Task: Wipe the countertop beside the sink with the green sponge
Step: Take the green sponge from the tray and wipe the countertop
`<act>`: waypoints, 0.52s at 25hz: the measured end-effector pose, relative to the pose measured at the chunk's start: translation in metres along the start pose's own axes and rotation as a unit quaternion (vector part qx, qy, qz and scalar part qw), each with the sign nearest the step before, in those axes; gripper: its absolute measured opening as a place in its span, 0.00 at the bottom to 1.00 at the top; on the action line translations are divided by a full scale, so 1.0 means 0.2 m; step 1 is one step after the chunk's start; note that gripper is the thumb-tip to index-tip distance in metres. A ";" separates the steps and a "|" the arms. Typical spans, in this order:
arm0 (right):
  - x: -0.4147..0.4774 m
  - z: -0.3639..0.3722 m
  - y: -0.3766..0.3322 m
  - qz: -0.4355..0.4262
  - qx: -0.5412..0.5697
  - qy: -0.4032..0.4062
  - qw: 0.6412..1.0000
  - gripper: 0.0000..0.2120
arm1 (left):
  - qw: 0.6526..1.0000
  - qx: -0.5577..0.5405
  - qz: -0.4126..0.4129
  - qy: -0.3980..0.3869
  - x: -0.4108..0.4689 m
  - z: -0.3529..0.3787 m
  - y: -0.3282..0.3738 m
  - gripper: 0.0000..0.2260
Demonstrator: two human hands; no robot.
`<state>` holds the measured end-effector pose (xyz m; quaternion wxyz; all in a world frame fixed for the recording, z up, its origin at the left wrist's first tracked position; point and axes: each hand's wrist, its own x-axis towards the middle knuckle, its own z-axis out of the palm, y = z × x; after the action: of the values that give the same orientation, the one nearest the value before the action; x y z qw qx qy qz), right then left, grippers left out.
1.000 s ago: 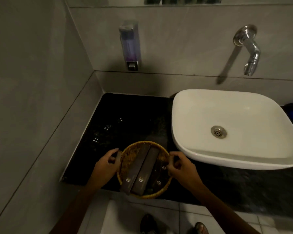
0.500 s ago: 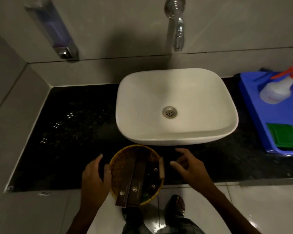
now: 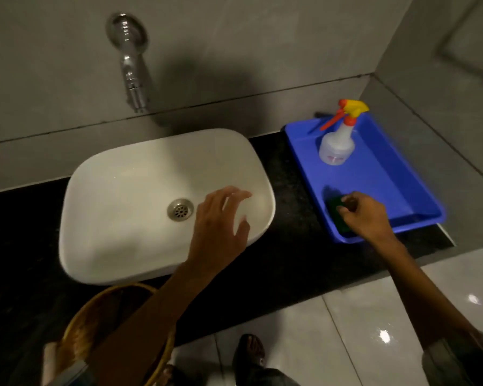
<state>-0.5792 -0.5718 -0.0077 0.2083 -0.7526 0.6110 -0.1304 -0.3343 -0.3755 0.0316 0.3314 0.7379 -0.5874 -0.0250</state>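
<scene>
The green sponge (image 3: 335,217) lies in the near left corner of a blue tray (image 3: 388,176) on the black countertop (image 3: 290,254), right of the white sink (image 3: 117,218). My right hand (image 3: 367,217) rests on the sponge with its fingers curled over it, hiding most of it. My left hand (image 3: 221,227) hovers over the sink's right side, fingers spread, holding nothing.
A spray bottle (image 3: 336,146) with a yellow and orange trigger stands at the back of the tray. A wicker basket (image 3: 76,330) sits on the counter's front edge, below the sink. A chrome tap (image 3: 131,65) juts from the wall. Tiled walls close the right corner.
Both hands have left the basket. The view swung right. My right hand reached to the sponge in the blue tray, and my left hand rose over the sink.
</scene>
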 end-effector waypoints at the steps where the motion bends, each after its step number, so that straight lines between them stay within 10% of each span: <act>1: 0.07 -0.02 0.09 0.024 -0.039 -0.032 0.998 0.17 | 1.000 0.003 0.026 -0.017 0.07 0.09 0.07 0.19; 9: 0.35 0.01 0.36 0.240 -0.086 -0.157 0.954 0.43 | 0.966 0.042 0.172 -0.187 0.30 0.68 0.35 0.20; 13: 0.37 0.03 0.38 0.196 -0.024 -0.188 0.962 0.35 | 0.965 0.021 0.164 -0.203 0.32 0.77 0.35 0.19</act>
<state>-0.6256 -0.6563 -0.0522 0.3228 -0.6340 0.6991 0.0712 -0.4395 -0.5088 -0.0294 0.1894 0.6175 -0.7559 -0.1069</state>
